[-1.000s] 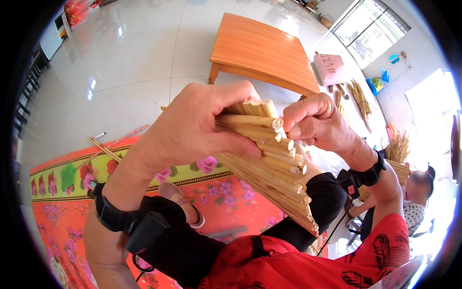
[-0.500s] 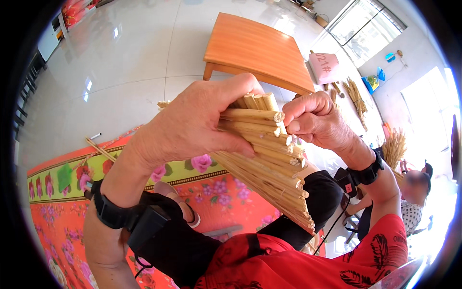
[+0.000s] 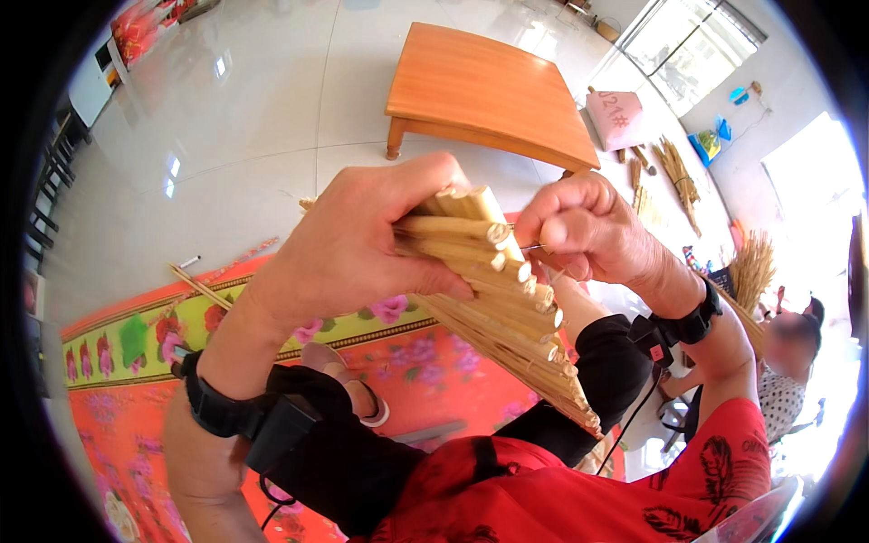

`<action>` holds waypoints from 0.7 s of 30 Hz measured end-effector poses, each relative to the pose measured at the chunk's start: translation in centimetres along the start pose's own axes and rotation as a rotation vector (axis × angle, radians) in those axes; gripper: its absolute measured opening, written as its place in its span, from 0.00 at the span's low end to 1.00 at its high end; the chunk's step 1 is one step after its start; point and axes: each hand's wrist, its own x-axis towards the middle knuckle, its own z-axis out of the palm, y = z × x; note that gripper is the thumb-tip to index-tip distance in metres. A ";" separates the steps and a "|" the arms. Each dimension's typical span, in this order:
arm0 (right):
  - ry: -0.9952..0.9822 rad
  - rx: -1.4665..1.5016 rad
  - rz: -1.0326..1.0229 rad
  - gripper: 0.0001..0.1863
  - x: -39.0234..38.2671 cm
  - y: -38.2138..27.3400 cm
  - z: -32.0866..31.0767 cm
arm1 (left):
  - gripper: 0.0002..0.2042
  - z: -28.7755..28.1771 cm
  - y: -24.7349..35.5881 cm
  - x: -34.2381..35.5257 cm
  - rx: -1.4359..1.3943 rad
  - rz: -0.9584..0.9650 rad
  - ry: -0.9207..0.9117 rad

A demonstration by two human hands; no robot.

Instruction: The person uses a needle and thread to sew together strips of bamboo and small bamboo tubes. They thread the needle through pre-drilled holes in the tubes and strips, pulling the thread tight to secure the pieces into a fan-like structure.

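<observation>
My left hand [image 3: 362, 244] is wrapped around the upper part of a row of pale, dry plant stalks [image 3: 480, 294], its thumb pressed across them. The stalks lie side by side like a fan, their cut ends facing right and stepping down toward my knee. Just right of the top cut ends, my right hand [image 3: 588, 231] is closed in a pinch. Between its thumb and forefinger is a thin, needle-like piece [image 3: 534, 247], with its tip toward the stalks. Whether the tip touches them I cannot tell.
Ahead stands a low orange-brown wooden table [image 3: 489, 90]. A red floral mat [image 3: 425, 380] lies under my feet, with loose sticks [image 3: 201, 285] at its left. Tied stalk bundles [image 3: 679, 185] and a pink sack [image 3: 615, 119] are at the right, where another person [image 3: 783, 389] sits.
My right hand has drawn slightly off the cut ends, and the thin piece in its pinch now shows. The left hand keeps its hold on the stalks, which sit slightly lower in view.
</observation>
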 end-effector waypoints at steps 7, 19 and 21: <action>0.082 -0.121 0.014 0.12 1.6 2.8 0.6 | 0.14 -1.4 -1.9 -4.1 0.103 0.277 0.050; 0.017 0.088 -0.267 0.08 3.7 8.1 3.6 | 0.08 1.1 -0.4 -7.8 0.034 0.201 0.191; -0.090 0.161 -0.164 0.08 3.6 7.2 4.0 | 0.08 1.0 -0.4 -7.8 0.035 0.202 0.184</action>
